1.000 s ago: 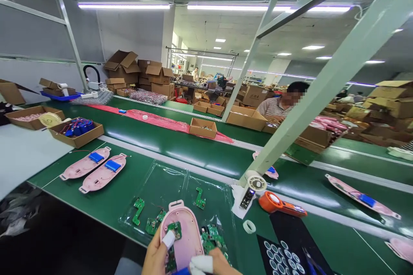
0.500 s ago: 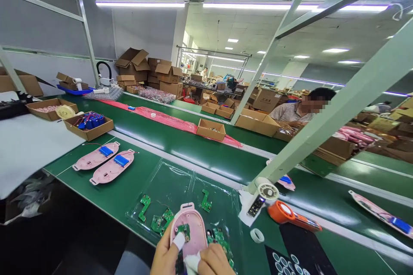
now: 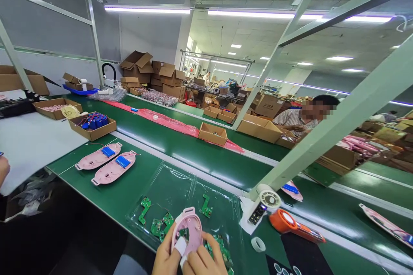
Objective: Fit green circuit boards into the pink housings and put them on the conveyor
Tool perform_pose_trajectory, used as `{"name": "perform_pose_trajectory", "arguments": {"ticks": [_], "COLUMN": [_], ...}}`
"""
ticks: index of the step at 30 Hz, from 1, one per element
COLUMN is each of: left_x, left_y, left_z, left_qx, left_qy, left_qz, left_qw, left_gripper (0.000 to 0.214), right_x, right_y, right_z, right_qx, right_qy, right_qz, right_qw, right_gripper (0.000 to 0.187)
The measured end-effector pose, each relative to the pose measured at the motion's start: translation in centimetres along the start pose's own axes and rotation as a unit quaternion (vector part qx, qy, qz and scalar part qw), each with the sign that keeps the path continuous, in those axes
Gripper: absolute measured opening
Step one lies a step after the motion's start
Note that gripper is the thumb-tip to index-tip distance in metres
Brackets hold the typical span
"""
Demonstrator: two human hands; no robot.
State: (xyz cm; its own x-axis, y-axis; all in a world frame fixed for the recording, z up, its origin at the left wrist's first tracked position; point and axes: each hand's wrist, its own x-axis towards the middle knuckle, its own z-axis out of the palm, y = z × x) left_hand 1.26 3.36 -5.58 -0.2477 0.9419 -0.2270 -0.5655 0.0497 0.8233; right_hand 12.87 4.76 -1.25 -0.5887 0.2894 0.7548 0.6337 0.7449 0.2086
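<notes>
- A glossy green conveyor tabletop [image 3: 97,191] runs across the view.
- A crinkled clear plastic sheet [image 3: 180,184] lies on it, with loose green circuit boards [image 3: 158,227] on top.
- A brown cardboard box [image 3: 80,126] holds blue batteries [image 3: 93,124] with red wires.
- The left hand [image 3: 164,258] and right hand [image 3: 203,261] grasp a rounded pink plastic housing [image 3: 192,223] above the sheet; the frame's lower edge cuts both hands off.
- A white finger cot [image 3: 180,247] covers one fingertip; a small green board [image 3: 183,234] inside the housing is partly hidden.

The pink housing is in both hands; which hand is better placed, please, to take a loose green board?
Probably the right hand: it lies beside the loose green boards, while the left hand braces the pink housing.
</notes>
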Motion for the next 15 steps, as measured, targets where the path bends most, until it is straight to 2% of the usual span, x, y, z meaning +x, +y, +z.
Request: {"name": "perform_pose_trajectory", "arguments": {"ticks": [2, 5, 12, 14, 15], "left_x": [0.2, 0.4, 0.6, 1.0, 1.4], "left_y": [0.2, 0.4, 0.7, 1.1, 1.4], "left_z": [-0.2, -0.3, -1.2, -2.0, -2.3], "left_qx": [-0.008, -0.012, -0.018, -0.06, -0.083], "left_qy": [0.025, 0.05, 0.04, 0.056, 0.068], "left_qz": [0.003, 0.005, -0.046, -0.081, -0.103], "left_qw": [1.0, 0.999, 0.998, 0.993, 0.989], "left_gripper": [0.037, 0.038, 0.039, 0.042, 0.043], "right_x": [0.0, 0.1, 0.2, -0.9, -1.6], "right_y": [-0.1, -0.1, -0.1, 0.0, 0.1], "right_z": [0.3, 1.1, 2.6, 2.1, 1.7], "right_qx": [0.021, 0.04, 0.036, 0.071, 0.099], "right_qy": [-0.027, -0.002, 0.039, 0.069, 0.076], "right_qz": [0.01, 0.004, 0.017, 0.083, 0.145], "right_qw": [0.999, 0.999, 0.998, 0.992, 0.982], "right_gripper": [0.032, 0.033, 0.038, 0.035, 0.027]}}
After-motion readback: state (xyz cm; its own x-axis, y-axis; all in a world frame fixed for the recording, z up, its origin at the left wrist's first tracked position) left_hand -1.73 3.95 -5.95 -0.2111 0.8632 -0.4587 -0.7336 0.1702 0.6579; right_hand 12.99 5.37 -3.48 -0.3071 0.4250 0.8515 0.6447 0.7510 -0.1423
